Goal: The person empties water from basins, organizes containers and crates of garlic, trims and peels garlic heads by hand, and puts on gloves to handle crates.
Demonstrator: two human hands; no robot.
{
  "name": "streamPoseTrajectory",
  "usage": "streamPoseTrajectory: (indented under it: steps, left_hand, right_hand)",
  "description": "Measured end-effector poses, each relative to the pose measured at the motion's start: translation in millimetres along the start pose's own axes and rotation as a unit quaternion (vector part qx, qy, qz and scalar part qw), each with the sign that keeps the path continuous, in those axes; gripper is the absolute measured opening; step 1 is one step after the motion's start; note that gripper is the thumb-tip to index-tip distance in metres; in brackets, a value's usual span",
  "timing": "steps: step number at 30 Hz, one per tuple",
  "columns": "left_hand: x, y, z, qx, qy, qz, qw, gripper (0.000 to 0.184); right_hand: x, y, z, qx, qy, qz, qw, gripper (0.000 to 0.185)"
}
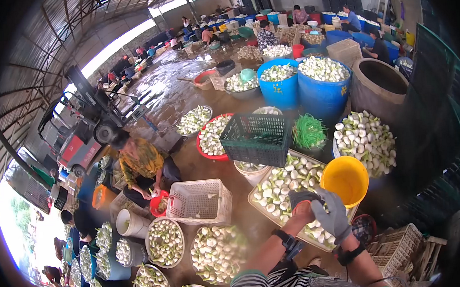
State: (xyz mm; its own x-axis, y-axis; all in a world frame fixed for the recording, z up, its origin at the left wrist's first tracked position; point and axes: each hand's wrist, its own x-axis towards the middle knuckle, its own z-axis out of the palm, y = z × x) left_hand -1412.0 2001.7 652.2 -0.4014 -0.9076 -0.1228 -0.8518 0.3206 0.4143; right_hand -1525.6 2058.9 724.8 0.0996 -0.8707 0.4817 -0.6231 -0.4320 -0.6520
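Note:
My left hand (302, 201), in a dark glove that leaves the wrist bare, is over a shallow tray (254, 198) of white bulbs with green stems (289, 178). Its fingers look curled; what they hold, if anything, is hidden. Close beside it, my right hand (332, 215) wears a grey glove, its fingers bent inward. A pale spot shows by those fingers, too small to name. Just beyond the right hand stands a yellow bucket (345, 181), touching or overlapping the tray's edge.
A black crate (256, 139) and green strands (308, 131) lie past the tray. Blue barrels (323, 89) of bulbs stand behind. At left, a person (143, 166) sits by a pale crate (199, 202), among several full tubs (165, 243). A forklift (86, 125) stands farther off.

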Motion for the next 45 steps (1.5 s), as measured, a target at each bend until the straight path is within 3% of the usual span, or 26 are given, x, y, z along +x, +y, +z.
streamPoseTrajectory:
  steps: [2,4,7,9,13,14,17,19,22,23,24,27,30,33,35,37,38,39,41,43,44,45]
  left_hand:
    - [7.1,-12.5,32.5,0.023,-0.004,0.044,0.999,0.042]
    - [-6.0,-22.3,73.9,-0.241,0.020,0.087,0.966,0.041]
    - [-12.3,9.6,27.8,0.055,0.071,0.058,0.994,0.025]
    - [-13.5,32.4,10.5,0.163,0.087,0.032,0.982,0.023]
    - [-15.9,55.1,-6.0,0.154,-0.040,0.054,0.986,0.035]
    - [-13.0,57.2,-7.6,0.151,-0.068,0.058,0.984,0.040]
    - [11.5,23.4,35.0,0.214,-0.108,0.221,0.945,0.040]
    - [20.9,18.2,42.4,0.139,-0.103,0.213,0.962,0.040]
    - [36.5,13.8,36.2,-0.156,-0.043,0.094,0.982,0.040]
    - [43.7,12.4,35.6,-0.275,-0.024,0.052,0.960,0.040]
    - [51.9,11.2,35.8,-0.407,-0.018,0.011,0.913,0.040]
    - [72.2,5.4,32.5,-0.673,-0.011,-0.062,0.737,0.041]
    - [77.6,6.1,36.5,-0.783,-0.023,-0.084,0.615,0.041]
    - [65.9,12.7,52.9,-0.839,-0.055,-0.092,0.534,0.041]
    - [59.4,17.5,64.6,-0.855,-0.074,-0.103,0.503,0.041]
    - [61.6,22.2,62.4,-0.864,-0.071,-0.127,0.482,0.041]
    - [66.0,24.1,55.1,-0.865,-0.067,-0.144,0.476,0.041]
    - [69.7,26.1,46.8,-0.864,-0.061,-0.164,0.471,0.042]
    - [71.9,32.1,31.4,-0.855,-0.060,-0.226,0.464,0.042]
    - [64.6,37.5,23.2,-0.842,-0.081,-0.324,0.425,0.040]
    - [79.6,11.6,80.1,-0.821,-0.098,-0.120,0.549,0.035]
    - [94.3,-13.6,135.3,-0.778,-0.059,0.080,0.620,0.031]
  right_hand:
    - [1.5,-2.3,7.2,-0.107,-0.069,-0.066,0.990,0.027]
    - [-9.6,22.8,27.4,-0.092,-0.106,-0.031,0.990,0.022]
    - [-31.0,43.7,28.4,-0.073,-0.074,-0.073,0.992,0.016]
    - [-24.9,18.3,14.2,-0.143,-0.167,0.073,0.973,0.015]
    - [-29.1,48.1,30.2,-0.116,-0.109,0.077,0.984,0.014]
    - [-32.4,56.4,36.4,-0.027,-0.105,0.090,0.990,0.016]
    - [-39.8,59.9,44.8,0.208,-0.094,0.086,0.970,0.021]
    - [-32.4,29.7,40.5,0.331,-0.094,0.044,0.938,0.019]
    - [-25.1,-20.4,38.9,0.506,-0.094,-0.020,0.857,0.016]
    - [-30.3,-31.6,49.1,0.568,-0.092,-0.041,0.817,0.016]
    - [-51.1,49.7,96.9,0.177,0.002,-0.058,0.982,0.021]
    - [-6.4,27.6,1.8,0.135,-0.093,0.026,0.986,0.038]
    - [-15.6,34.7,10.0,0.013,0.025,-0.088,0.996,0.046]
    - [-27.5,37.2,20.7,-0.096,0.012,0.024,0.995,0.034]
    - [-28.0,52.6,22.1,-0.123,0.028,0.087,0.988,0.014]
    - [-20.9,45.2,15.1,-0.050,0.064,0.089,0.993,0.015]
    - [-25.5,56.4,18.2,0.130,0.072,0.088,0.985,0.012]
    - [-26.5,47.8,13.6,0.262,0.036,0.255,0.930,0.011]
    - [-27.8,30.4,13.2,0.349,0.021,0.284,0.893,0.014]
    - [-33.6,29.2,16.0,0.244,-0.034,0.248,0.937,0.014]
    - [-34.7,30.6,15.0,0.187,-0.059,0.225,0.954,0.015]
    - [-36.3,30.2,15.1,0.137,-0.063,0.201,0.968,0.015]
